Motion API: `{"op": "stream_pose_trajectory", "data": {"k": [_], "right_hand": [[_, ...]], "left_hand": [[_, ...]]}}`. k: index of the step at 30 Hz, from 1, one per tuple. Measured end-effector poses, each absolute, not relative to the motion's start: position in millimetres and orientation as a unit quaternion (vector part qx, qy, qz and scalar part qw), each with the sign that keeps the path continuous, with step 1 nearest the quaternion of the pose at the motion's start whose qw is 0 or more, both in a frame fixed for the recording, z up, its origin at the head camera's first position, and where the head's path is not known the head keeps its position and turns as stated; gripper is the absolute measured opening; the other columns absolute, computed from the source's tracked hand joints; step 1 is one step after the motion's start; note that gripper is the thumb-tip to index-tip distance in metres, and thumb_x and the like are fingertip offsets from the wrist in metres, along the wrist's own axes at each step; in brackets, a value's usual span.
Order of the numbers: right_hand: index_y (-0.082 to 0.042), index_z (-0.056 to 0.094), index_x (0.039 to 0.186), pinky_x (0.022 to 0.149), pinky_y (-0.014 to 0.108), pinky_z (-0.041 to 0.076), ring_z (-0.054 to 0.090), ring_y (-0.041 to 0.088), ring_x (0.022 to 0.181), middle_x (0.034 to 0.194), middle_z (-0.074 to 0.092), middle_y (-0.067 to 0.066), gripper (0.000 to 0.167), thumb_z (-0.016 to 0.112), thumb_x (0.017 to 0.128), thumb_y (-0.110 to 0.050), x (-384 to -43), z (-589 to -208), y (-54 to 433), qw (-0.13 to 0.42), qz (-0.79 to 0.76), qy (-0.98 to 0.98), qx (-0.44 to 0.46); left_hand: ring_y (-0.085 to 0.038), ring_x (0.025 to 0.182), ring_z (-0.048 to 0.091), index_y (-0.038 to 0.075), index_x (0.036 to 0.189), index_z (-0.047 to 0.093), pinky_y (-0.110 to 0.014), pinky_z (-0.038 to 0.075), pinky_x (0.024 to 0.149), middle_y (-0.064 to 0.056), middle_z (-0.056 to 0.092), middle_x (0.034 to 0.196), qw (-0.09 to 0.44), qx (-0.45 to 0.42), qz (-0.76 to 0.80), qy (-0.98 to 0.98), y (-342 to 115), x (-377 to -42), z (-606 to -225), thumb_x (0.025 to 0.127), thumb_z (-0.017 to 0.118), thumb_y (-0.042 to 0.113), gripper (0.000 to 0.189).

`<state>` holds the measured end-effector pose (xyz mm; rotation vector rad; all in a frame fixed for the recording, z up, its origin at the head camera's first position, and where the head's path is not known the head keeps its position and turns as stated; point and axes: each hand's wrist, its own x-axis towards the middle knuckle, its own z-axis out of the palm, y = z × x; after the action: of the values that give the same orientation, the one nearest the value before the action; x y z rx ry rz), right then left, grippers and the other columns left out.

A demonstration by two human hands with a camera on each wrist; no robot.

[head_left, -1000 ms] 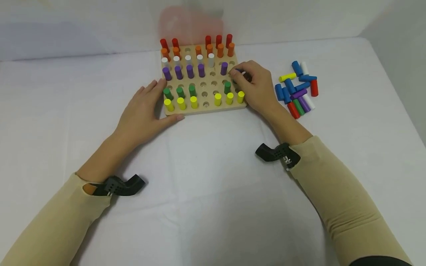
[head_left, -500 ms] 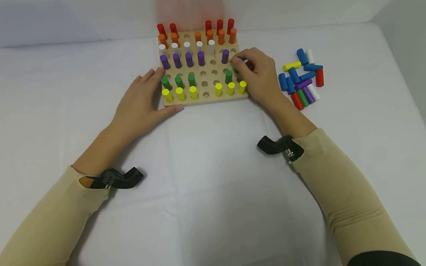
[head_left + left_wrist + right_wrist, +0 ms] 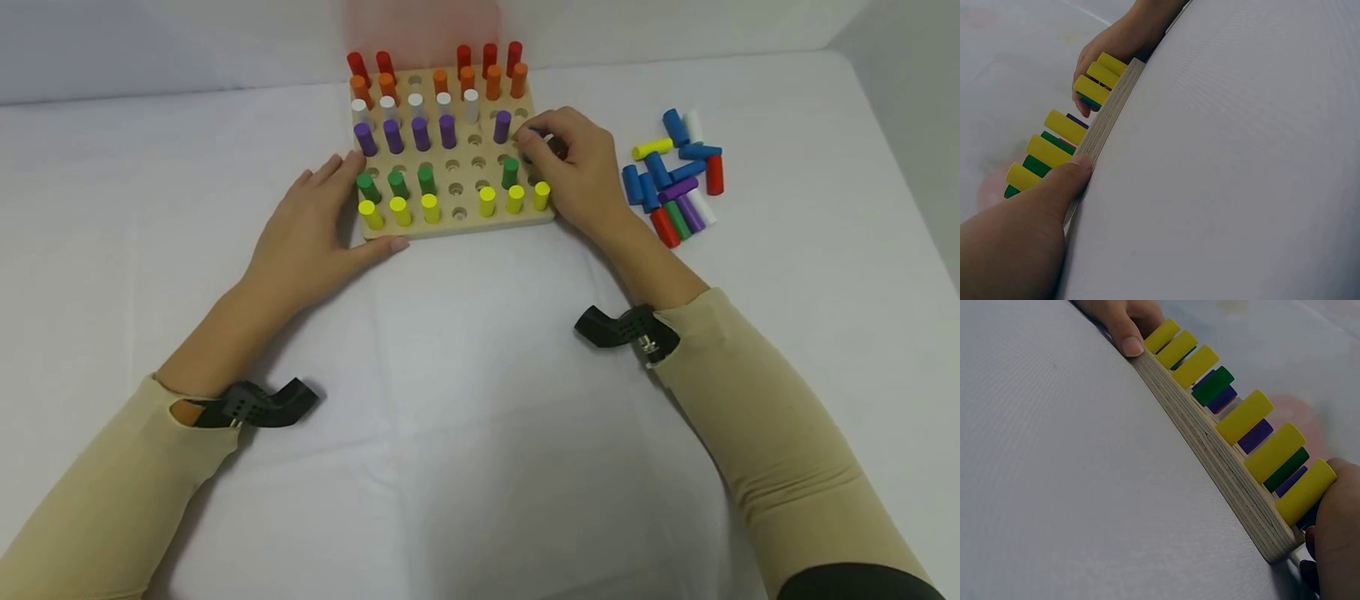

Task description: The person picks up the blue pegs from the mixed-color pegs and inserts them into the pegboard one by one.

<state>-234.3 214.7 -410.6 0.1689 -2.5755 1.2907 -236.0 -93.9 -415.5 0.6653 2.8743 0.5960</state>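
A light wooden pegboard [image 3: 517, 218] stands near the wall, holding upright rows of red, orange, white, purple, green and yellow pegs. My left hand [image 3: 303, 237] rests at its near left corner, fingers extended along the left side and thumb against the front edge. In the left wrist view that thumb [image 3: 1069, 181] presses on the board's edge. At the board's right side my right hand [image 3: 573, 171] pinches a blue peg [image 3: 1311, 517], mostly hidden by the fingers, beyond the rightmost green peg [image 3: 510, 172]. A purple peg [image 3: 502, 127] stands just left of the fingertips.
Right of the board lies a loose pile of pegs: several blue pegs [image 3: 656, 169], a yellow peg [image 3: 652, 149], plus red, white, purple and green ones. A white cloth [image 3: 465, 375] covers the table. The wall [image 3: 637, 25] rises directly behind the board.
The head view has tilted, so the whole scene sits higher in the picture than a second ago. Both hands keep their places on the board, with hardly any movement.
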Motion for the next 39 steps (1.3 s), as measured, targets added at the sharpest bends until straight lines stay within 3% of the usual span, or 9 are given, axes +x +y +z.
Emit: {"op": "stream_pose_trajectory", "data": {"k": [15,39], "right_hand": [[-0.007,0.073,0.114,0.075,0.017,0.038,0.048,0.009,0.085,0.099,0.062,0.007,0.031,0.054,0.104,-0.029,-232.9,-411.4,214.5,0.125,0.436,-0.890,0.055],[-0.006,0.073,0.114,0.075,0.017,0.039,0.048,0.008,0.085,0.102,0.064,0.011,0.031,0.054,0.103,-0.028,-232.2,-410.9,214.6,0.129,0.438,-0.888,0.062]], "left_hand": [[-0.031,0.159,0.019,0.022,0.164,0.014,-0.053,0.013,0.131,-0.007,0.022,0.169,0.066,0.218,0.196,0.954,-93.6,-235.4,-414.3,0.087,0.065,0.067,0.103],[-0.030,0.159,0.019,0.023,0.164,0.013,-0.055,0.015,0.130,-0.004,0.021,0.170,0.065,0.215,0.192,0.955,-93.3,-232.8,-411.8,0.086,0.063,0.069,0.104]]}}
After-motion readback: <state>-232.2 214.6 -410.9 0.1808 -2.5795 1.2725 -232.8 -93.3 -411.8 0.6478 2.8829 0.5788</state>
